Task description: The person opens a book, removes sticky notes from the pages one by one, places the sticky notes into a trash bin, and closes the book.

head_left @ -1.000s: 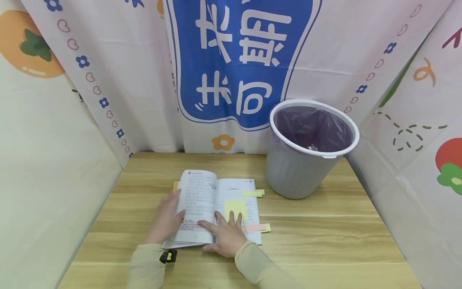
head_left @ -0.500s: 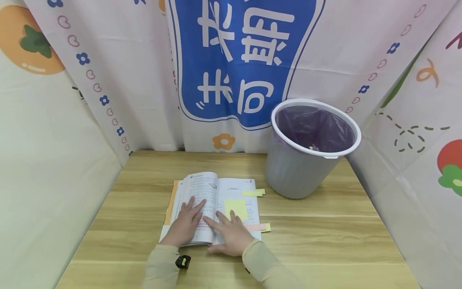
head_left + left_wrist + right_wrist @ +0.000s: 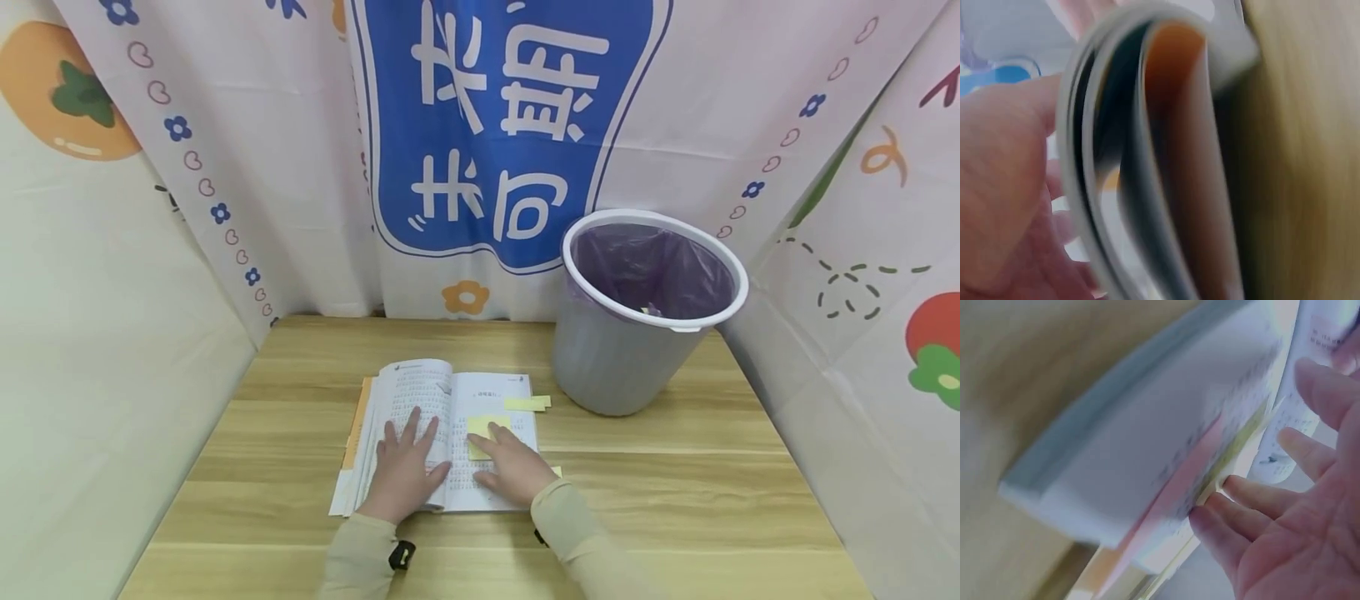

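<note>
An open book [image 3: 491, 387] lies on the wooden table, its left pages bulging up from the spine. My left hand [image 3: 405, 473] rests with spread fingers on the left page; the left wrist view shows the pages' curved edges [image 3: 1100, 150] beside the palm. On the right page, the fingertips of my right hand [image 3: 517, 473] touch a square yellow sticky note [image 3: 482, 426], partly covering it. Yellow sticky tabs [image 3: 527, 404] stick out at the upper right edge. A pink tab [image 3: 1163, 503] shows lower down in the right wrist view, mostly hidden by my hand in the head view.
A grey trash bin [image 3: 611, 367] with a purple liner [image 3: 600, 250] stands on the table behind and right of the book. Small scraps show inside it. Printed curtains [image 3: 322, 192] hang along the back and both sides. Wooden tabletop [image 3: 675, 500] extends to the right.
My left hand has moved from the book's left edge rightward onto the left page. My right hand has shifted right, from near the spine to over the sticky note.
</note>
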Available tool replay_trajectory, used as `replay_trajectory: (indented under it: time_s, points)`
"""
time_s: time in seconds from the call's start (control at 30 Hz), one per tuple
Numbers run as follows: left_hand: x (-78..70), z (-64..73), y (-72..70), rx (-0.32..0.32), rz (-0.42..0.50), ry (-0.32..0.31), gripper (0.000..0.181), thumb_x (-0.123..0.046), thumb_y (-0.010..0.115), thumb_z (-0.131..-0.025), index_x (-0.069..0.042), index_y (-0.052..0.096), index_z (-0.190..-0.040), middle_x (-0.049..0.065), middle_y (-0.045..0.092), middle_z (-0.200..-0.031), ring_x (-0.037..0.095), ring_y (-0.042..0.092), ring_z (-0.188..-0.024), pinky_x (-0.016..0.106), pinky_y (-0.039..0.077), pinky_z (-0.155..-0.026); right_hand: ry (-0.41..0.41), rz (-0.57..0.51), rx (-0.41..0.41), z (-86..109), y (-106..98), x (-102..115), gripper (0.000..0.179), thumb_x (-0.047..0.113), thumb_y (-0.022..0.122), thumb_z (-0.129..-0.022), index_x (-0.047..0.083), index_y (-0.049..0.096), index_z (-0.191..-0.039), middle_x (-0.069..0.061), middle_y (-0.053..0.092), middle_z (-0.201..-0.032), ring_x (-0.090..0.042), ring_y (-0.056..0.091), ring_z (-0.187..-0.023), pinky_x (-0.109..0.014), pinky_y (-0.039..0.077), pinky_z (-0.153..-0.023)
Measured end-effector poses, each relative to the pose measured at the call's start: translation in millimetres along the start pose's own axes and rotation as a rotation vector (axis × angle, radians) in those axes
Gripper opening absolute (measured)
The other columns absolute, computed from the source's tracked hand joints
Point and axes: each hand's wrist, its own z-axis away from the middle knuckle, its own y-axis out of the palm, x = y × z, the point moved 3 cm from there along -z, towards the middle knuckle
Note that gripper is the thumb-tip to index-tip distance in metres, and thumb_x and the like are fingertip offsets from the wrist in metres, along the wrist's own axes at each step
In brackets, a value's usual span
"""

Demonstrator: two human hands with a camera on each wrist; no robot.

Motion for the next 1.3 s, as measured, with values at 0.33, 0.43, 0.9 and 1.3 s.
replay_trajectory:
  time_s: [0.33, 0.43, 0.9, 1.3]
  points:
    - [-29.8, 8.5, 22.8, 0.065, -0.175, -0.043, 0.097, -0.068, 0.073, -0.074, -0.014, 0.046, -0.149, 0.023, 0.003, -0.163, 0.071, 0.006, -0.133, 0.086, 0.017, -0.093, 0.012, 0.064, -0.006, -1.5, -10.3, -5.9, 0.053, 0.029, 0.068, -0.095, 0.016, 0.053, -0.144, -0.023, 0.038, -0.152, -0.039, 0.04, -0.138, -0.051, 0.037, -0.109]
    - [-30.4, 8.9, 24.0, 0.062, -0.197, -0.051, 0.091, -0.07, 0.071, -0.074, -0.018, 0.052, -0.145, 0.023, 0.003, -0.163, 0.07, 0.007, -0.133, 0.086, 0.018, -0.093, 0.012, 0.1, -0.013, -3.3, -11.4, -4.7, 0.05, 0.027, 0.068, -0.094, 0.016, 0.056, -0.142, -0.023, 0.041, -0.15, -0.039, 0.043, -0.135, -0.051, 0.04, -0.107]
    - [-33.7, 9.2, 20.5, 0.084, -0.223, -0.07, 0.089, -0.071, 0.071, -0.072, -0.021, 0.054, -0.144, 0.023, 0.002, -0.163, 0.071, 0.009, -0.132, 0.086, 0.022, -0.09, -0.068, 0.203, -0.072, -12.0, -13.5, -7.8, 0.038, 0.022, 0.071, -0.092, 0.015, 0.066, -0.129, -0.016, 0.061, -0.133, -0.034, 0.059, -0.121, -0.049, 0.049, -0.098]
    - [-35.8, 9.5, 17.3, 0.119, -0.226, -0.106, 0.089, -0.071, 0.071, -0.073, -0.023, 0.052, -0.145, 0.024, 0.002, -0.163, 0.07, 0.009, -0.133, 0.085, 0.023, -0.091, -0.1, 0.147, -0.194, -12.6, -17.0, -15.7, 0.021, 0.016, 0.068, -0.094, 0.015, 0.075, -0.113, 0.0, 0.074, -0.109, -0.019, 0.071, -0.097, -0.035, 0.057, -0.081]
